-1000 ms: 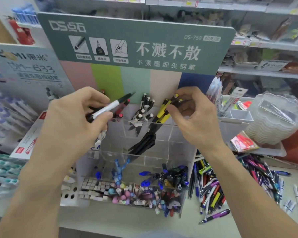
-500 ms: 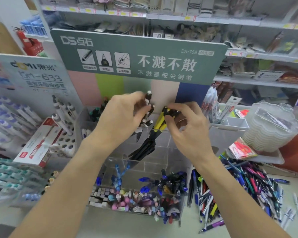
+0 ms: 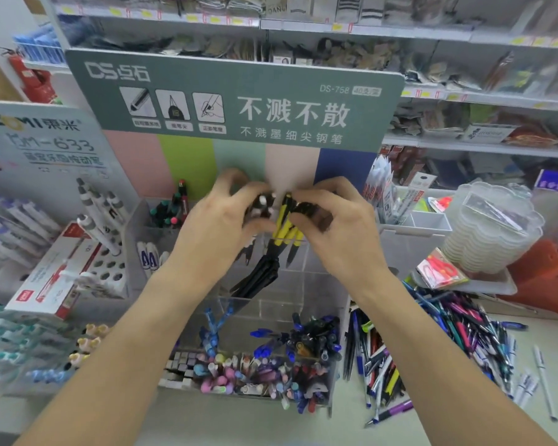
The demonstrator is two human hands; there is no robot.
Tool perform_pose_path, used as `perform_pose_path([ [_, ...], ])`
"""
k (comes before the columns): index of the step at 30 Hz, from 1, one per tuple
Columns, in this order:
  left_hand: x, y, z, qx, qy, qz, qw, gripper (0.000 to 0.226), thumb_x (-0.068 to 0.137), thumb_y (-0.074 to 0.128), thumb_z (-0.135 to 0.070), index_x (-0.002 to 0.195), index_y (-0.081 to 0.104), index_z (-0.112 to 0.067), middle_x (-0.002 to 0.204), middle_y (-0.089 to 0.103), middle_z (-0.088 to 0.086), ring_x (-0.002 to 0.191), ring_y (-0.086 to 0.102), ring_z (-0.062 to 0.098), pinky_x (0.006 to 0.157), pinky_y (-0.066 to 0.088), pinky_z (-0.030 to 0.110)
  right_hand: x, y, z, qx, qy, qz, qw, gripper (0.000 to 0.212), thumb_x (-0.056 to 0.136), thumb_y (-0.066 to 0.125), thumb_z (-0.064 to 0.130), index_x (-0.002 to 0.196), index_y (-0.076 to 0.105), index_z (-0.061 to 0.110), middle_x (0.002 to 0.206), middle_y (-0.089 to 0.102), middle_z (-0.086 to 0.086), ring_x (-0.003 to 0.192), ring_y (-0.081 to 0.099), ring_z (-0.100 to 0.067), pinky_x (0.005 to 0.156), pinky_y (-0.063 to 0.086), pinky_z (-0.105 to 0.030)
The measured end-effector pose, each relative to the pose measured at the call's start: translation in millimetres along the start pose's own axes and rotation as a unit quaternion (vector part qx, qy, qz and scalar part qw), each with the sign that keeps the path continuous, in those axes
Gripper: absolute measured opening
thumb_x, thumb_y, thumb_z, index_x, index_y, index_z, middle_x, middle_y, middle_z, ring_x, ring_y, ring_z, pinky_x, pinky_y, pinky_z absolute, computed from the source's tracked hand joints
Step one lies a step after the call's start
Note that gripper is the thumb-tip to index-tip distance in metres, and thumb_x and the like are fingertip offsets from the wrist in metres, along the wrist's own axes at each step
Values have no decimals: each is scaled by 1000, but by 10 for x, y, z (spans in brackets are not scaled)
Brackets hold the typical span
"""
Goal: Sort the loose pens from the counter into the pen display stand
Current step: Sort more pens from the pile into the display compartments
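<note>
A clear acrylic pen display stand (image 3: 306,284) with a green header card stands in the middle of the counter. Both hands are up at its back row. My left hand (image 3: 216,230) grips a bunch of black pens with white caps (image 3: 264,204). My right hand (image 3: 335,233) pinches the tops of the yellow-and-black pens (image 3: 285,226), which lean in the neighbouring compartment. The two hands almost touch. Loose pens (image 3: 432,342) lie in a heap on the counter to the right of the stand.
Lower compartments hold blue pens (image 3: 303,339) and pastel pens (image 3: 226,371). A white marker rack (image 3: 103,239) and a red-and-white box (image 3: 52,272) stand at left. A stack of clear plastic trays (image 3: 490,226) sits at right, shelves behind.
The white pen in my left hand a second ago is gone. That hand moved right from the red-pen compartment to the black pens, close beside my right hand, which stayed on the yellow-and-black pens.
</note>
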State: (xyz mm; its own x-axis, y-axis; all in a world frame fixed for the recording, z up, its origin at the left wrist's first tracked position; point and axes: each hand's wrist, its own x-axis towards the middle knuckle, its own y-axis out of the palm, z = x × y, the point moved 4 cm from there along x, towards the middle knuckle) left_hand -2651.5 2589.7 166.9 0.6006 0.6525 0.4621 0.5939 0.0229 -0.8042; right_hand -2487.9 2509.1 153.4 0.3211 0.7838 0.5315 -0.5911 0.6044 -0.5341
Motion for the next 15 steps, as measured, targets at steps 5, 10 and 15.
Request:
perform_pose_path([
  [5,-3,-77,-22,17,2,-120,993,49,86,71,-42,123,56,-14,114,51,17,85,58,31,58,56,44,1,12,42,75,10,2,997,36,81,83,7,115,71,9,111,60,-2,72,66,-13,71,54,-19],
  [10,-190,14,-17,28,4,-69,997,41,84,78,-28,116,66,-6,117,50,19,100,55,31,86,53,43,-109,13,-36,-15,13,7,1000,44,83,81,14,124,65,15,105,55,0,67,59,-9,75,51,-25],
  [15,-272,-88,-2,-28,-18,9,999,49,86,69,5,132,60,-9,123,57,11,105,51,12,99,34,11,-87,15,-39,-8,18,29,999,46,83,82,12,125,64,17,99,55,0,76,56,-11,78,55,-35],
])
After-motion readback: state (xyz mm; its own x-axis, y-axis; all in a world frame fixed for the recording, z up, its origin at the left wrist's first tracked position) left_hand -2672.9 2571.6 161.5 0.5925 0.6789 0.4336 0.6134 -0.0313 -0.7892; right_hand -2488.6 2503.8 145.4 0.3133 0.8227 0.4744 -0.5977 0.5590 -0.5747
